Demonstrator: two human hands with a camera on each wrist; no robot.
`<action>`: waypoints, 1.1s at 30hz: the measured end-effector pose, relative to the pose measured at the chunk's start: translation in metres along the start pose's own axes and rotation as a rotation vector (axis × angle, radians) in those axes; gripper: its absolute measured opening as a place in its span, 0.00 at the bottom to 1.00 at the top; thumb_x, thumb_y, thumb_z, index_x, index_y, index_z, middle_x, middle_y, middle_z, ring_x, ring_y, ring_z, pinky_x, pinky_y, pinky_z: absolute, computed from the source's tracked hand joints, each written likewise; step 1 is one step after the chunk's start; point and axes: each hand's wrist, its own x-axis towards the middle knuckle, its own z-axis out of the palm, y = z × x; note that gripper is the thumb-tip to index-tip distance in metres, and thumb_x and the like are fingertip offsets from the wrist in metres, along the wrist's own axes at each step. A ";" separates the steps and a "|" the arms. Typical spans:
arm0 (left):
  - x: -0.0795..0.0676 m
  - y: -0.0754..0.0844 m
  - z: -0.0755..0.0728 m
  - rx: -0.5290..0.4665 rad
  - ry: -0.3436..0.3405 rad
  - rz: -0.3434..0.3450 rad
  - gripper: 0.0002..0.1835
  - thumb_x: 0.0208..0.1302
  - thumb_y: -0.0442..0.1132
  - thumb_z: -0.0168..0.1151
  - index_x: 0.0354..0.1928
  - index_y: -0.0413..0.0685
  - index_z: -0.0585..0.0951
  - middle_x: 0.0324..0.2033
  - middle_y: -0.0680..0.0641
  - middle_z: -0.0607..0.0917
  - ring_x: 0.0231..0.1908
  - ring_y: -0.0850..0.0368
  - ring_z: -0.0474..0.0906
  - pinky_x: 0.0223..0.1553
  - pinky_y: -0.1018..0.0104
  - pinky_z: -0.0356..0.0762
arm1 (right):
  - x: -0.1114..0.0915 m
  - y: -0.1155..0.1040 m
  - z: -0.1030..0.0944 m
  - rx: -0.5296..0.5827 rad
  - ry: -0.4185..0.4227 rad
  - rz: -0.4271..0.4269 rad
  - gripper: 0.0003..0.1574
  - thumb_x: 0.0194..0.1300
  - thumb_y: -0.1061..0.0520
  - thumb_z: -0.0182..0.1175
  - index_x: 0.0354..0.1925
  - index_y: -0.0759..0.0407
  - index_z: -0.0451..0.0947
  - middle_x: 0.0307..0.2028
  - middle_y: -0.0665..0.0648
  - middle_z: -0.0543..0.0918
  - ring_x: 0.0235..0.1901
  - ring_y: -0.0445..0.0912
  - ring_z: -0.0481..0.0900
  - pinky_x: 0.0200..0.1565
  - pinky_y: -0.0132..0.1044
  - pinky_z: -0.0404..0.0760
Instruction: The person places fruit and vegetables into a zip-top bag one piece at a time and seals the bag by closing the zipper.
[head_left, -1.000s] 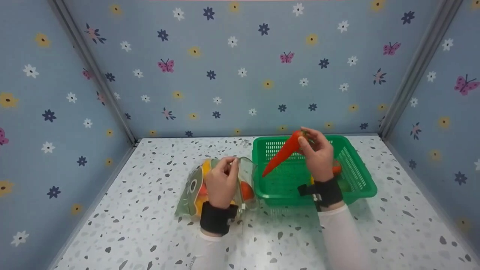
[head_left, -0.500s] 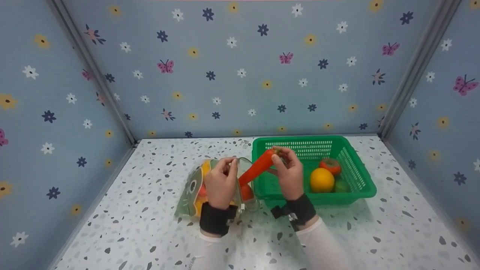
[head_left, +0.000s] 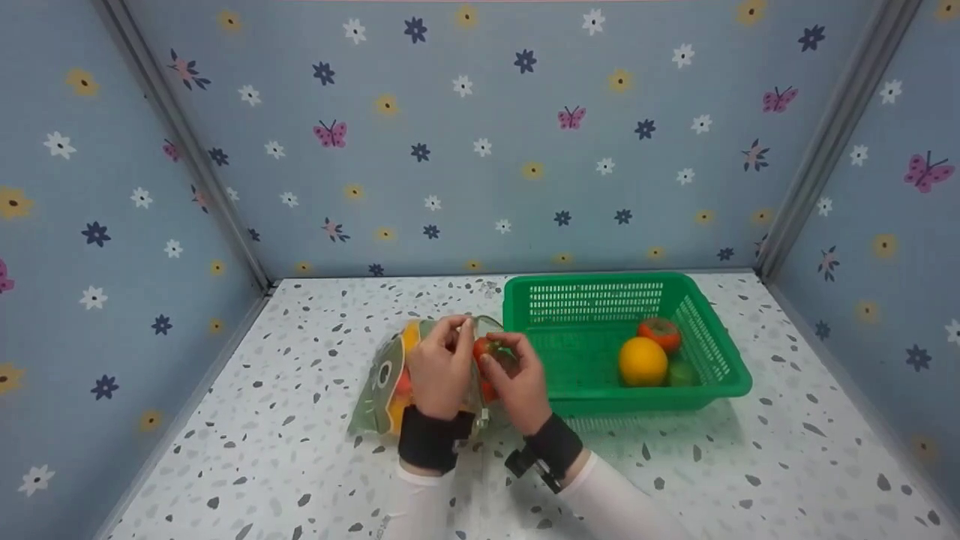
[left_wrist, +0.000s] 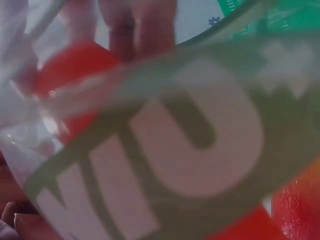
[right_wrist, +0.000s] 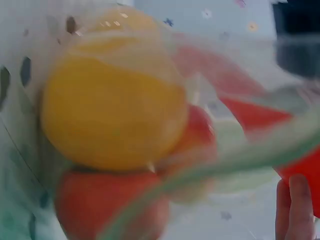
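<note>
A clear zip bag (head_left: 367,409) with a green printed pattern lies on its side, holding several fruits. My left hand (head_left: 441,367) pinches the upper edge of its mouth. At that mouth my right hand (head_left: 526,384) grips the green-topped end of a long red carrot (head_left: 481,349); most of its body is hidden behind my left hand and the bag. In the right wrist view the carrot (right_wrist: 306,172) slants inside the bag, near a large orange (right_wrist: 115,117) and a red round fruit (right_wrist: 110,207). Pale lettering (left_wrist: 225,130) on the bag covers much of the left wrist view.
Just right of the bag stands a green plastic basket (head_left: 600,405). In its right end sit an orange (head_left: 643,362), a red-orange persimmon (head_left: 666,334) and a green fruit (head_left: 682,373). Flowered panels (head_left: 480,180) enclose the speckled table (head_left: 285,420) at the back and sides.
My right hand has brought the carrot from above the basket leftward and down, tip first into the bag's mouth. My left hand has kept its pinch on the bag.
</note>
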 end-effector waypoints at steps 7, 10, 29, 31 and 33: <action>-0.001 0.002 -0.003 0.008 0.007 0.009 0.08 0.72 0.37 0.64 0.40 0.41 0.88 0.15 0.50 0.73 0.17 0.64 0.63 0.21 0.70 0.62 | -0.004 0.016 0.003 0.002 -0.149 0.022 0.18 0.72 0.66 0.59 0.57 0.73 0.70 0.54 0.63 0.80 0.51 0.41 0.84 0.38 0.30 0.79; -0.001 0.004 -0.004 0.015 0.011 0.011 0.07 0.71 0.37 0.64 0.40 0.41 0.88 0.15 0.50 0.73 0.18 0.64 0.63 0.22 0.70 0.61 | -0.003 0.018 0.002 -0.053 -0.217 0.040 0.17 0.70 0.67 0.60 0.55 0.73 0.74 0.51 0.63 0.83 0.47 0.38 0.83 0.39 0.30 0.80; -0.001 0.003 -0.005 0.013 0.018 0.057 0.07 0.71 0.37 0.64 0.38 0.42 0.87 0.14 0.52 0.70 0.17 0.70 0.58 0.21 0.71 0.56 | -0.006 0.027 -0.008 -0.544 -0.497 -0.059 0.17 0.70 0.73 0.51 0.49 0.66 0.84 0.47 0.62 0.87 0.45 0.44 0.78 0.52 0.36 0.78; -0.001 0.003 -0.005 0.010 0.015 0.050 0.07 0.71 0.37 0.64 0.38 0.42 0.87 0.14 0.53 0.70 0.16 0.70 0.58 0.21 0.71 0.57 | -0.005 0.027 -0.009 -0.540 -0.513 -0.077 0.18 0.70 0.73 0.51 0.49 0.65 0.83 0.47 0.62 0.87 0.46 0.44 0.79 0.53 0.36 0.78; -0.001 0.003 -0.006 -0.003 0.007 0.031 0.07 0.71 0.37 0.64 0.38 0.41 0.87 0.15 0.54 0.69 0.16 0.69 0.58 0.21 0.71 0.56 | -0.004 0.026 -0.009 -0.533 -0.528 -0.073 0.20 0.70 0.74 0.50 0.51 0.65 0.83 0.48 0.61 0.87 0.47 0.45 0.79 0.54 0.36 0.78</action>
